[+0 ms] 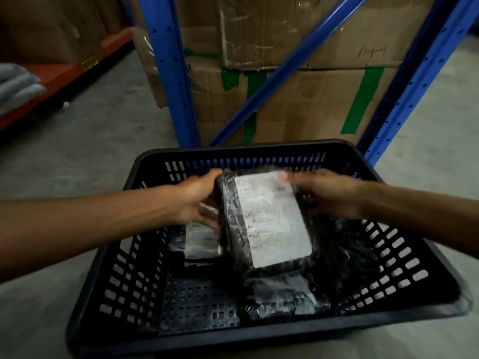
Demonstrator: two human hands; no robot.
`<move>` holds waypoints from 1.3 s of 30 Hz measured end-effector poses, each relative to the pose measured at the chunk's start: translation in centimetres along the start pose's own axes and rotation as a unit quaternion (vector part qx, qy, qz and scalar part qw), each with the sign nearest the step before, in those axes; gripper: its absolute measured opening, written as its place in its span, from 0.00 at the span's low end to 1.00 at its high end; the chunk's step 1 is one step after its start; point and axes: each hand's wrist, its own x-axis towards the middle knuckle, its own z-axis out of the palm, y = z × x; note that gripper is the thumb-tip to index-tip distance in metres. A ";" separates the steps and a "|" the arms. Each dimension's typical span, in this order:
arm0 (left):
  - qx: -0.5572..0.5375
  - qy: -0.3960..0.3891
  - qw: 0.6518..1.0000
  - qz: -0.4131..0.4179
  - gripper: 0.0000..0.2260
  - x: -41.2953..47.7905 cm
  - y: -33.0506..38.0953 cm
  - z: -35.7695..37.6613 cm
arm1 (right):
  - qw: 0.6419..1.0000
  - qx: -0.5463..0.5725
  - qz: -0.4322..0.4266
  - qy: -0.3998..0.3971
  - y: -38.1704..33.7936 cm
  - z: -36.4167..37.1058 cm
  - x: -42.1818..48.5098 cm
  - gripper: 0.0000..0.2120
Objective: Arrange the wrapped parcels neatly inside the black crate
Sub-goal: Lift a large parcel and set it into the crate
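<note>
A black slotted crate (124, 288) stands on the floor in front of me. Above its middle I hold a black-wrapped parcel with a white label (269, 218), tilted, its far end raised. My left hand (197, 200) grips its far left edge and my right hand (324, 193) grips its far right corner. Under it lie other wrapped parcels: one with a pale label at the left (202, 242), one at the front (282, 299), and dark wrapping at the right (347, 252). The crate's front left floor is bare.
A blue metal rack (176, 81) stands just behind the crate, with taped cardboard boxes (311, 99) stacked inside it. An orange shelf beam (64, 73) runs along the left. Grey fabric (15, 86) shows at the left edge. The floor is grey concrete.
</note>
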 end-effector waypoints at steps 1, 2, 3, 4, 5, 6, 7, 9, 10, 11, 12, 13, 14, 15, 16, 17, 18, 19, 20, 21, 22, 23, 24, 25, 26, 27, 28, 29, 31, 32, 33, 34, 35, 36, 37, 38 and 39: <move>0.010 0.011 1.000 -0.022 0.22 0.0 -1.0 -0.3 | 1.000 -0.005 0.011 -0.003 0.8 1.3 0.4 0.20; 0.010 0.025 0.999 -0.034 0.22 -0.1 -1.8 -0.6 | 1.000 0.000 0.020 -0.002 1.3 2.4 0.8 0.18; -0.004 0.042 0.998 -0.040 0.22 0.3 -2.6 -1.1 | 1.000 0.009 0.024 0.003 1.5 3.6 1.3 0.14; -0.023 0.062 0.997 -0.039 0.25 0.6 -3.2 -1.6 | 1.000 0.013 0.024 0.010 1.4 4.7 1.5 0.09; -0.027 0.085 0.996 -0.033 0.30 1.0 -3.6 -2.1 | 0.999 0.016 0.024 0.015 1.3 5.7 2.0 0.07; -0.011 0.111 0.993 -0.028 0.36 1.3 -3.9 -2.7 | 0.999 0.022 0.019 0.020 0.9 6.5 2.5 0.07; 0.012 0.142 0.990 -0.019 0.39 1.3 -3.9 -3.2 | 0.999 0.024 0.011 0.025 0.4 7.2 3.3 0.11; 0.059 0.199 0.978 0.025 0.33 0.9 -3.7 -4.2 | 0.999 0.040 -0.005 0.036 -0.5 8.8 4.9 0.15; 0.082 0.218 0.971 0.052 0.25 0.9 -3.8 -4.9 | 0.998 0.051 -0.011 0.041 -0.9 9.5 5.5 0.14; 0.102 0.228 0.966 0.074 0.17 1.0 -3.7 -5.6 | 0.998 0.056 -0.009 0.042 -0.9 10.3 6.7 0.14; 0.121 0.230 0.962 0.085 0.10 1.1 -3.7 -6.1 | 0.997 0.055 -0.005 0.049 -0.8 11.1 7.5 0.16; 0.144 0.222 0.961 0.081 0.08 1.6 -4.0 -6.6 | 0.998 0.030 0.000 0.057 -0.6 12.0 8.3 0.20; 0.181 0.201 0.960 0.073 0.11 1.8 -4.2 -6.8 | 0.997 -0.028 0.000 0.068 0.0 12.8 9.1 0.26; 0.227 0.176 0.956 0.063 0.16 2.0 -4.5 -6.7 | 0.990 -0.117 -0.002 0.082 0.8 13.5 9.8 0.33; 0.268 0.160 0.948 0.055 0.21 2.3 -4.9 -6.4 | 0.974 -0.207 -0.005 0.097 1.5 13.9 10.2 0.36; 0.301 0.154 0.940 0.051 0.26 2.5 -5.2 -5.9 | 0.960 -0.258 -0.013 0.111 2.1 14.0 10.9 0.37; 0.321 0.155 0.933 0.049 0.30 2.8 -5.4 -5.4 | 0.956 -0.269 -0.017 0.112 2.4 13.8 11.1 0.35; 0.330 0.159 0.929 0.047 0.33 3.0 -5.6 -4.9 | 0.966 -0.239 -0.018 0.093 2.1 13.5 11.1 0.33; 0.340 0.165 0.925 0.042 0.35 3.2 -5.6 -4.5 | 0.977 -0.200 -0.020 0.070 1.7 13.1 10.8 0.31; 0.352 0.176 0.919 0.039 0.35 3.1 -5.5 -4.2 | 0.981 -0.184 -0.023 0.055 1.6 12.5 10.8 0.31; 0.368 0.188 0.910 0.048 0.35 2.9 -5.4 -3.9 | 0.978 -0.201 -0.034 0.056 1.5 11.8 10.5 0.29; 0.391 0.194 0.897 0.070 0.36 2.6 -5.3 -3.5 | 0.969 -0.233 -0.048 0.069 1.4 10.8 10.1 0.27; 0.418 0.191 0.882 0.108 0.36 2.3 -5.2 -3.0 | 0.953 -0.283 -0.066 0.086 1.6 9.8 9.6 0.24; 0.439 0.179 0.866 0.159 0.36 1.9 -5.2 -2.4 | 0.933 -0.336 -0.088 0.099 1.9 8.7 9.0 0.21; 0.456 0.160 0.848 0.218 0.36 1.6 -5.1 -1.7 | 0.909 -0.390 -0.108 0.101 2.3 7.4 8.3 0.18; 0.474 0.133 0.826 0.274 0.35 1.2 -5.0 -0.7 | 0.882 -0.446 -0.120 0.094 3.1 6.1 7.8 0.18; 0.493 0.104 0.803 0.320 0.35 0.9 -4.8 0.5 | 0.851 -0.502 -0.127 0.084 4.0 4.7 7.1 0.20; 0.514 0.072 0.779 0.351 0.34 0.6 -4.7 1.8 | 0.818 -0.556 -0.127 0.071 5.2 3.5 6.7 0.22; 0.558 0.017 0.741 0.372 0.33 0.7 -4.8 4.6 | 0.764 -0.631 -0.134 0.025 7.9 1.6 6.1 0.29; 0.585 -0.001 0.726 0.361 0.33 1.1 -5.0 6.0 | 0.748 -0.649 -0.141 0.001 9.2 1.1 6.0 0.32; 0.616 -0.011 0.713 0.334 0.34 1.5 -5.3 7.3 | 0.733 -0.665 -0.142 -0.022 10.4 0.9 5.8 0.34; 0.652 -0.017 0.699 0.293 0.34 2.3 -5.7 8.5 | 0.717 -0.683 -0.134 -0.042 11.4 0.9 5.6 0.35; 0.687 -0.022 0.683 0.245 0.34 3.1 -6.0 9.5 | 0.699 -0.703 -0.123 -0.056 12.2 0.9 5.6 0.32; 0.719 -0.022 0.666 0.200 0.35 4.1 -6.4 10.4 | 0.676 -0.725 -0.119 -0.063 12.7 1.2 5.7 0.29; 0.744 -0.020 0.647 0.165 0.35 4.9 -6.7 11.1 | 0.664 -0.736 -0.119 -0.061 12.9 1.5 5.8 0.30; 0.761 -0.017 0.633 0.143 0.34 5.7 -7.0 11.7 | 0.656 -0.742 -0.125 -0.059 13.3 1.8 6.0 0.36; 0.769 -0.012 0.626 0.129 0.33 6.4 -7.3 12.2 | 0.634 -0.759 -0.131 -0.066 13.5 2.1 6.3 0.40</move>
